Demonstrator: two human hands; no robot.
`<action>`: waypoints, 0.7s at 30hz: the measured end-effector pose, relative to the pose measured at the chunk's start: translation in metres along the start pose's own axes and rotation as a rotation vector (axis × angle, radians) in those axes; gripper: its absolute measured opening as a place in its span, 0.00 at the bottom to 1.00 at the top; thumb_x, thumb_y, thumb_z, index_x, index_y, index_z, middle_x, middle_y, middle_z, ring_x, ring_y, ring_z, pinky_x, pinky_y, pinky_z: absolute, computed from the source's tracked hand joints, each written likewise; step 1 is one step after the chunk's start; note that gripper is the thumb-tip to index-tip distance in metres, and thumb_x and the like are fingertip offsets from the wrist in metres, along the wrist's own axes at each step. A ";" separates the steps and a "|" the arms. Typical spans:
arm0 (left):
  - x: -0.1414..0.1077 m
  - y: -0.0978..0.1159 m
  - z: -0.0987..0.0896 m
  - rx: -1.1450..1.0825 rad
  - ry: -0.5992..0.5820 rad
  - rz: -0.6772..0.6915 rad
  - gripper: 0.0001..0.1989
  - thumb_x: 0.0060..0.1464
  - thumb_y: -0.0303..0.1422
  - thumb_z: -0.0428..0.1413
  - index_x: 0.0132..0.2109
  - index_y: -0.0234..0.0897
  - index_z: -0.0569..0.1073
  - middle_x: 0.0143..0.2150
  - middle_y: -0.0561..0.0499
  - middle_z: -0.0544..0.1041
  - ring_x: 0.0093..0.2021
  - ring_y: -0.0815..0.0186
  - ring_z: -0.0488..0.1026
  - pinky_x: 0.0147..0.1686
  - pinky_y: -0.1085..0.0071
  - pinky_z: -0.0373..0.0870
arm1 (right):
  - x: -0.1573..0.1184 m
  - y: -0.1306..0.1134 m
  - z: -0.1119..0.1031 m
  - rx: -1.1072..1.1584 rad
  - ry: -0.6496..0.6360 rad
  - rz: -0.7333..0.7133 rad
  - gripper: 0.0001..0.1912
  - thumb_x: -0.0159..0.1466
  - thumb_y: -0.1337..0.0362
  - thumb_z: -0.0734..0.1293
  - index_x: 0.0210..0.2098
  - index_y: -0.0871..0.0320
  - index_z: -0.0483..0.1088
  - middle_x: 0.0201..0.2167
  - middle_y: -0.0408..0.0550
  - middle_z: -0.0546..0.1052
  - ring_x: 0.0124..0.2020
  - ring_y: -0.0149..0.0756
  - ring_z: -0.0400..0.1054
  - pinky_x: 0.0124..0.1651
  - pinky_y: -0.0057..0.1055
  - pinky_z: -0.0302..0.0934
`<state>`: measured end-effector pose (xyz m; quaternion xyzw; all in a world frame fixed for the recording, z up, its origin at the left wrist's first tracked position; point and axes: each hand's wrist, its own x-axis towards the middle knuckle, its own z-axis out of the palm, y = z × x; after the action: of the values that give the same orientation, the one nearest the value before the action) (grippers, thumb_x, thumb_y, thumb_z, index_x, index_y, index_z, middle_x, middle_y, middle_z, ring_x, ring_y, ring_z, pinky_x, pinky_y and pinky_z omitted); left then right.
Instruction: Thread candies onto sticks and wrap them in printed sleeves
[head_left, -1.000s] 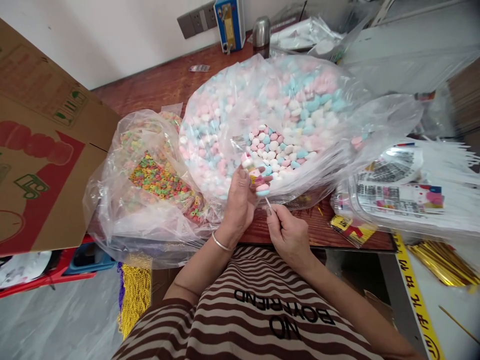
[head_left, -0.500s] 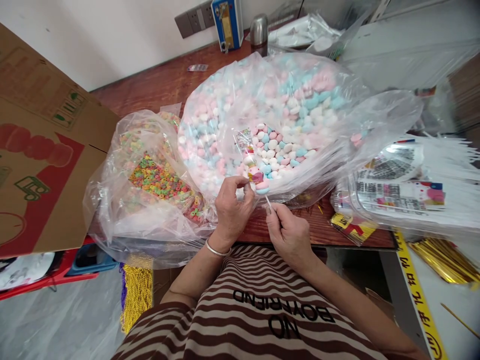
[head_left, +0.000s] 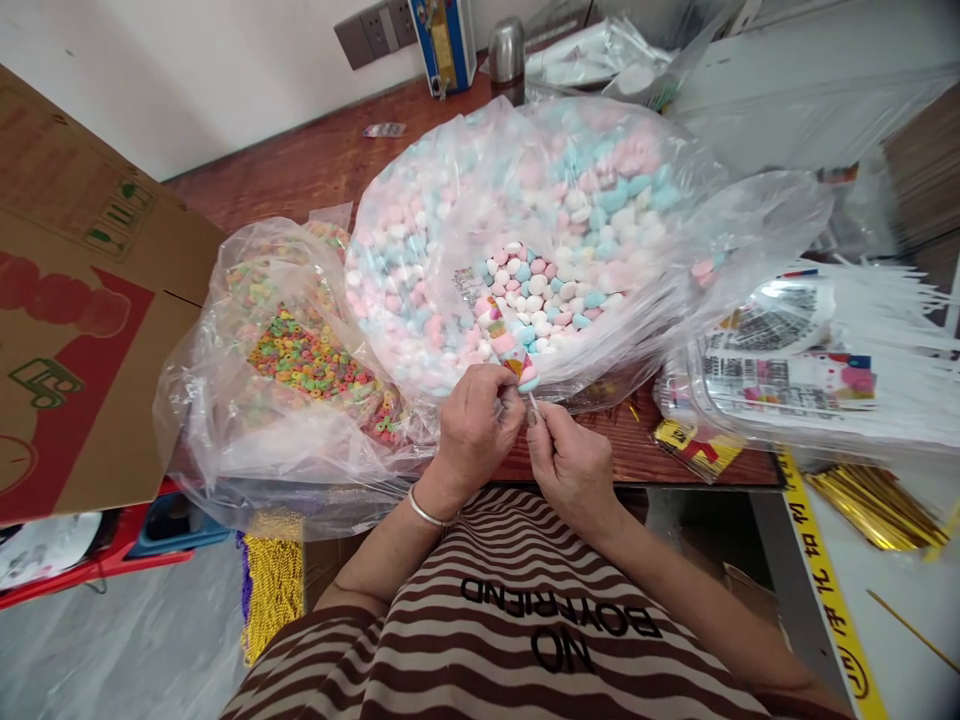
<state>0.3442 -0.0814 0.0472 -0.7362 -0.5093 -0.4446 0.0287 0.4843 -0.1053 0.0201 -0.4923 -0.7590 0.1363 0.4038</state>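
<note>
My left hand, a bangle on its wrist, pinches the lower end of a small printed wrapper. A pink and blue candy sits at that end, partly hidden by the fingers. From it a white stick runs down into my right hand, whose thumb and index finger are closed on it. Just beyond the hands lies a large clear bag, open at the front, with pink, white and blue candies showing. To its left, another bag holds colourful small rings.
At the right are a clear tray with white sticks and printed wrappers, a yellow packet and gold ties. A cardboard box stands left. A metal flask stands at the back.
My left hand has moved slightly right, closer to my right hand. The wrapper has shifted with it and now covers part of the candy. The whole view has shifted a little.
</note>
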 end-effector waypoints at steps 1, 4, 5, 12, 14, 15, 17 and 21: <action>0.000 0.002 -0.002 -0.004 0.003 -0.004 0.10 0.58 0.20 0.54 0.42 0.40 0.69 0.35 0.52 0.75 0.36 0.68 0.74 0.38 0.73 0.70 | 0.000 0.000 0.000 -0.004 0.001 -0.008 0.12 0.73 0.66 0.58 0.43 0.60 0.74 0.26 0.47 0.79 0.25 0.35 0.72 0.30 0.29 0.58; 0.001 0.006 -0.007 -0.019 0.029 -0.043 0.09 0.58 0.21 0.54 0.42 0.41 0.70 0.35 0.52 0.75 0.36 0.68 0.74 0.39 0.73 0.71 | -0.001 0.001 0.000 -0.034 0.016 -0.065 0.13 0.73 0.66 0.59 0.46 0.62 0.75 0.25 0.48 0.79 0.24 0.35 0.70 0.31 0.30 0.60; 0.002 0.007 -0.009 -0.034 0.032 -0.055 0.09 0.59 0.22 0.54 0.42 0.41 0.70 0.35 0.52 0.75 0.36 0.68 0.74 0.39 0.72 0.72 | -0.001 0.002 0.000 -0.042 0.027 -0.082 0.14 0.72 0.67 0.59 0.48 0.62 0.75 0.25 0.48 0.79 0.23 0.36 0.70 0.32 0.31 0.61; 0.013 -0.004 -0.010 -0.622 0.117 -0.551 0.16 0.61 0.43 0.59 0.52 0.44 0.69 0.52 0.45 0.75 0.48 0.63 0.76 0.48 0.64 0.76 | 0.003 -0.001 -0.011 0.188 0.025 -0.035 0.12 0.72 0.67 0.60 0.47 0.59 0.76 0.31 0.48 0.82 0.28 0.34 0.73 0.36 0.29 0.65; 0.023 -0.008 -0.009 -0.879 0.014 -0.721 0.21 0.61 0.51 0.56 0.54 0.45 0.69 0.54 0.44 0.75 0.49 0.62 0.77 0.49 0.62 0.76 | 0.005 -0.006 -0.014 0.346 -0.056 0.034 0.11 0.72 0.67 0.61 0.45 0.59 0.76 0.31 0.45 0.81 0.28 0.32 0.72 0.33 0.27 0.64; 0.027 -0.009 -0.008 -0.975 -0.045 -0.791 0.21 0.61 0.53 0.55 0.54 0.45 0.70 0.52 0.44 0.76 0.48 0.61 0.77 0.49 0.61 0.77 | 0.005 -0.007 -0.015 0.416 -0.100 0.074 0.11 0.72 0.66 0.61 0.43 0.59 0.75 0.30 0.43 0.79 0.27 0.30 0.71 0.32 0.26 0.63; 0.033 -0.010 -0.005 -1.106 -0.091 -0.901 0.20 0.63 0.53 0.53 0.50 0.44 0.73 0.45 0.46 0.76 0.45 0.63 0.77 0.50 0.59 0.76 | 0.005 -0.009 -0.016 0.500 -0.176 0.146 0.12 0.73 0.65 0.60 0.40 0.58 0.75 0.27 0.41 0.76 0.25 0.29 0.69 0.31 0.25 0.62; 0.035 -0.006 0.003 -1.255 0.026 -1.034 0.14 0.64 0.48 0.55 0.40 0.42 0.72 0.34 0.51 0.70 0.39 0.67 0.75 0.53 0.61 0.75 | 0.004 -0.005 -0.011 0.392 -0.065 0.158 0.11 0.72 0.63 0.63 0.52 0.58 0.72 0.29 0.42 0.76 0.27 0.32 0.70 0.34 0.28 0.66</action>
<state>0.3444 -0.0512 0.0669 -0.2817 -0.4405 -0.6131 -0.5922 0.4880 -0.1063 0.0321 -0.4576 -0.6896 0.3283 0.4552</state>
